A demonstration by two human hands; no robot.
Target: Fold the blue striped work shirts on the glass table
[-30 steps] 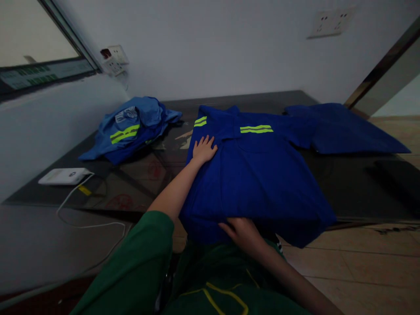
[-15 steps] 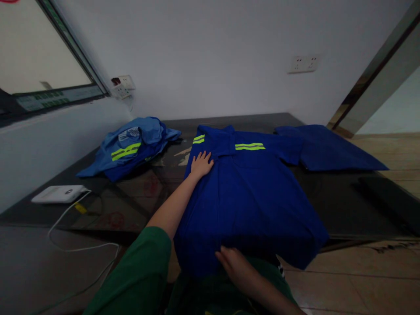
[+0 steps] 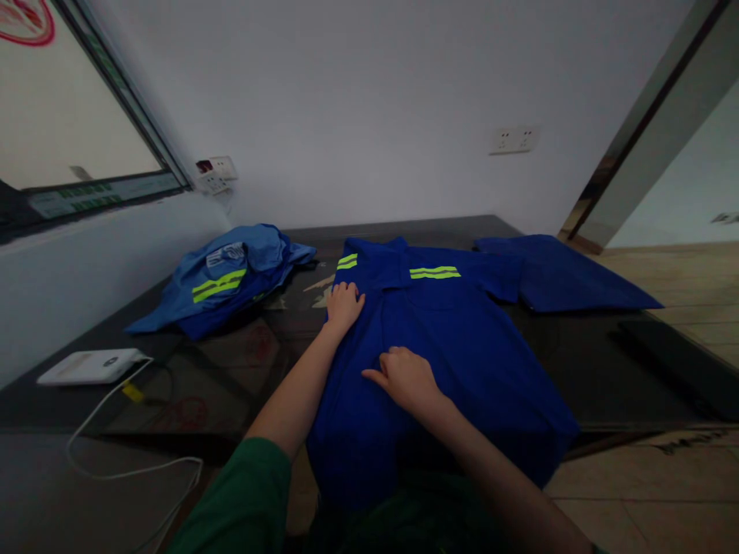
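A dark blue short-sleeved work shirt (image 3: pixel 450 338) with yellow-green reflective strips lies spread on the dark table, its collar toward the wall and its hem hanging over the near edge. On its left side, below the shoulder strip, rests my left hand (image 3: pixel 345 306), fingers slightly bent and apart, palm down. My right hand (image 3: pixel 409 377) is over the middle of the shirt front, near the placket. Its thumb sticks out to the left and its fingers curl downward, with no cloth visibly pinched; whether it presses on the fabric is hard to see.
A crumpled heap of blue clothing (image 3: pixel 219 281) lies at the left back. Nearer sits a white power bank (image 3: pixel 92 367) with a white cable (image 3: pixel 132 473) trailing off the edge. On the right are a folded blue cloth (image 3: pixel 569 273) and a flat black object (image 3: pixel 681 365).
My right hand has moved from the hem up to the middle of the shirt front. My left hand stays by the shoulder, its fingers more bent. The view has tilted slightly upward.
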